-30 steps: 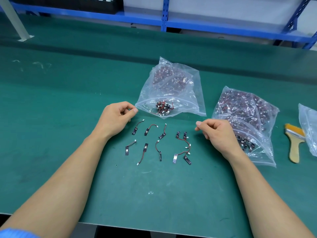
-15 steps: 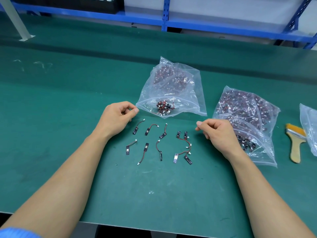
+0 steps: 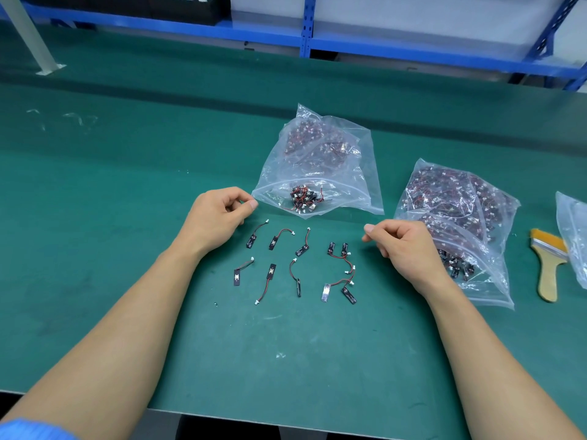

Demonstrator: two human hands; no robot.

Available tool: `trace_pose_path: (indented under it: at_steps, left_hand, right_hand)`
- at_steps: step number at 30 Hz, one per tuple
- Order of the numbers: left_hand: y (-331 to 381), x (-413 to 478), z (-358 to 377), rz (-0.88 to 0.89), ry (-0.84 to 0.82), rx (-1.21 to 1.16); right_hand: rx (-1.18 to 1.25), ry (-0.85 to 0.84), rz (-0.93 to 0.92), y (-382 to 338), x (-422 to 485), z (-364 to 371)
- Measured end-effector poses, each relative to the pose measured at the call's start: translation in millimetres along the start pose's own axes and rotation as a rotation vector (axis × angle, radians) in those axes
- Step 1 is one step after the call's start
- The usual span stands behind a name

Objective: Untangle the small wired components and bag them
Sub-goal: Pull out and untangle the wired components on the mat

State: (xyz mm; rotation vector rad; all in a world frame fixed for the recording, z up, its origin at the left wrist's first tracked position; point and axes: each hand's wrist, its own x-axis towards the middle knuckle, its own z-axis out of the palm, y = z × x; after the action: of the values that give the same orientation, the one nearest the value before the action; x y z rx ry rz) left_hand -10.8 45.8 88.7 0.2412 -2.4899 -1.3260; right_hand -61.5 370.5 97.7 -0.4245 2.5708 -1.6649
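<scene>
Several small wired components [image 3: 298,262], black tabs with red-black leads and white plugs, lie spread in two rows on the green table; a few at the right [image 3: 343,271] are still tangled together. Just behind them lies a clear zip bag [image 3: 320,163] with a small clump of components near its mouth. My left hand [image 3: 219,217] rests on the table left of the rows, fingers loosely curled, thumb close to the bag's near corner, holding nothing. My right hand [image 3: 403,246] rests to the right of the rows, also loosely curled and empty.
A fuller clear bag of components [image 3: 460,217] lies under and behind my right wrist. A wooden-handled brush [image 3: 548,265] lies further right, beside another clear bag [image 3: 575,230] at the frame edge. Blue shelving [image 3: 305,30] runs along the table's far side.
</scene>
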Motion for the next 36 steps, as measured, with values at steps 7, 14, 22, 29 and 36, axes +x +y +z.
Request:
trace_pose_path:
  at_steps: [7, 14, 22, 29, 36]
  left_hand:
    - [0.4, -0.1, -0.9, 0.005, -0.005, 0.005]
    - [0.0, 0.5, -1.0, 0.004, -0.012, 0.007]
    - [-0.3, -0.2, -1.1, 0.01, -0.012, 0.005]
    - [0.9, 0.2, -1.3, 0.008, -0.016, 0.017]
    - [1.4, -0.2, -1.5, 0.015, -0.014, 0.032]
  right_hand:
    - [0.0, 0.002, 0.0, -0.5, -0.1, 0.0]
    - [-0.005, 0.002, 0.005, -1.7, -1.3, -0.4]
    - [-0.004, 0.003, 0.003, -3.3, -1.6, 0.5]
    - [-0.008, 0.008, -0.002, -3.4, -1.7, 0.2]
    - [-0.015, 0.004, -0.002, -4.1, -2.1, 0.3]
